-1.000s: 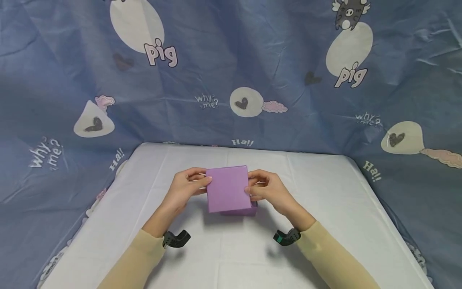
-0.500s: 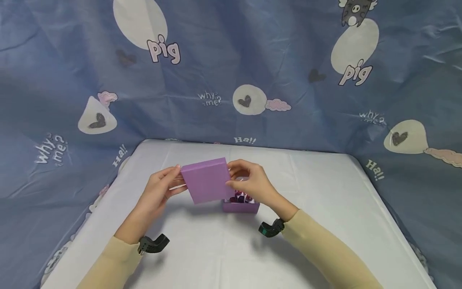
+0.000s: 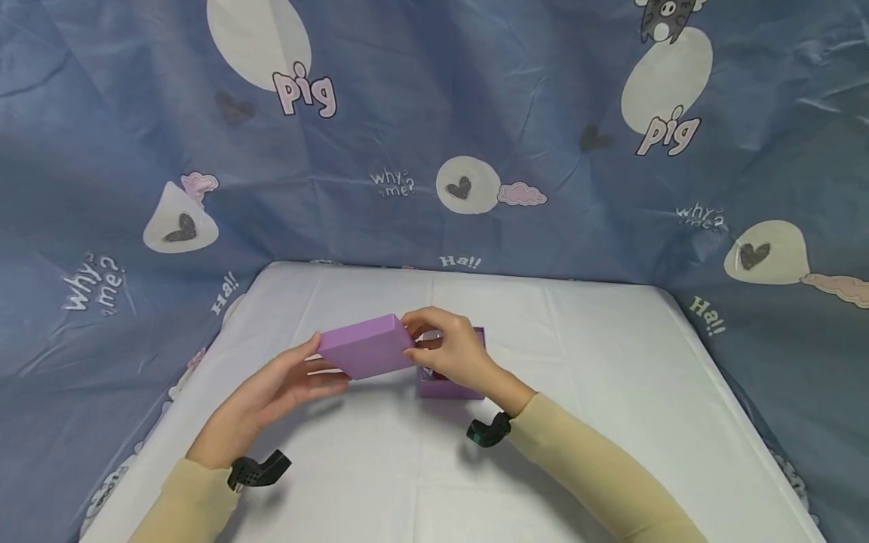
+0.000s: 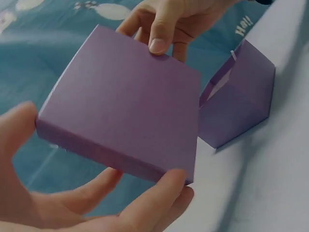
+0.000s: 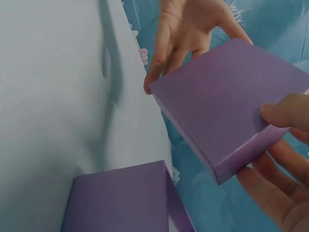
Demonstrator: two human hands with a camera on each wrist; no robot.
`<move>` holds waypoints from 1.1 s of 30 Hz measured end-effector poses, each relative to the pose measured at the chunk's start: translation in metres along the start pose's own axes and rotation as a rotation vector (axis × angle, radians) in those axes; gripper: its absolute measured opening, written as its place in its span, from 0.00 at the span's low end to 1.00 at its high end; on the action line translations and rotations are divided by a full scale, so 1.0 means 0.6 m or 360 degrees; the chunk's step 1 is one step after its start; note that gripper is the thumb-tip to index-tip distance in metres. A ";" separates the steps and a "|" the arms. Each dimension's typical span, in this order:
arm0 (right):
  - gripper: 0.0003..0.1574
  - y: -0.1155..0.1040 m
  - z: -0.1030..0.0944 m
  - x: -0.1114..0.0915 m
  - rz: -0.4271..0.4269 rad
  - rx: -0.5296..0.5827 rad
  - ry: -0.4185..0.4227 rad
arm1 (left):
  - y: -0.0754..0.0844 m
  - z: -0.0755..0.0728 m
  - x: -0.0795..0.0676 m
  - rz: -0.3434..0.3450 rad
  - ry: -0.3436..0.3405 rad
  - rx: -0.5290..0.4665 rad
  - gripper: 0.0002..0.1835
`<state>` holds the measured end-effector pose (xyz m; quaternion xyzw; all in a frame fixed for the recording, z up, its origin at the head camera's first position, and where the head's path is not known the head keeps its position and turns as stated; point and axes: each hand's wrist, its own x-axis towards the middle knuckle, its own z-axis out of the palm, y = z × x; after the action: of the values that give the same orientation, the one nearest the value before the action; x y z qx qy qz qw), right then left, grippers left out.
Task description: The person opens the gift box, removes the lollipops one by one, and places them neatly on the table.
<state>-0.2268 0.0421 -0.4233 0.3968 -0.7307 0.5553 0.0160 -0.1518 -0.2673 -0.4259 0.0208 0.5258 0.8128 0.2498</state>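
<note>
A square purple box lid (image 3: pixel 366 351) is held tilted above the table, left of its box. My right hand (image 3: pixel 451 347) pinches the lid's right side, thumb on the broad face (image 5: pixel 222 101) and fingers under the edge. At the opposite side, my left hand (image 3: pixel 271 388) has its fingers spread and fairly straight. Its thumb touches one corner and its fingertips reach another corner of the lid (image 4: pixel 120 101). The uncovered purple box (image 3: pixel 451 389) stands upright on the table behind my right hand. Most of its contents are hidden; a little dark red and white shows.
A white cloth covers the table (image 3: pixel 421 467). Behind and beside it hangs a blue printed curtain (image 3: pixel 380 136). Each wrist wears a black strap mount (image 3: pixel 258 470).
The lid has come off the box, moved left and lower, and tipped flatter. Both hands travelled left with it. The left fingers have spread out. The box has stayed in place.
</note>
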 end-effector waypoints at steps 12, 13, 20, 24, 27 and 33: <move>0.28 0.004 0.019 0.004 -0.0012 0.0098 0.0019 | -0.026 -0.030 -0.006 0.0172 -0.0318 -0.0094 0.32; 0.29 0.005 0.020 0.004 -0.0020 0.0105 0.0027 | -0.024 -0.030 -0.007 0.0193 -0.0317 -0.0052 0.30; 0.22 0.006 0.022 0.006 -0.0021 0.0088 -0.0037 | -0.014 -0.029 -0.015 0.0226 -0.0260 -0.0037 0.22; 0.21 0.004 0.024 0.008 0.0086 0.0007 -0.0118 | -0.012 -0.031 -0.021 0.0261 -0.0154 -0.0093 0.24; 0.29 0.002 0.027 0.008 0.0241 -0.0023 -0.0174 | -0.009 -0.033 -0.026 0.0327 -0.0116 -0.0043 0.26; 0.42 -0.013 0.035 0.011 0.0471 0.0068 -0.0292 | -0.003 -0.035 -0.036 0.0537 -0.0044 0.0207 0.35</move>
<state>-0.2177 0.0209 -0.4219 0.3341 -0.7676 0.5285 -0.1412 -0.1385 -0.2936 -0.4320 0.1358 0.5628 0.8071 0.1153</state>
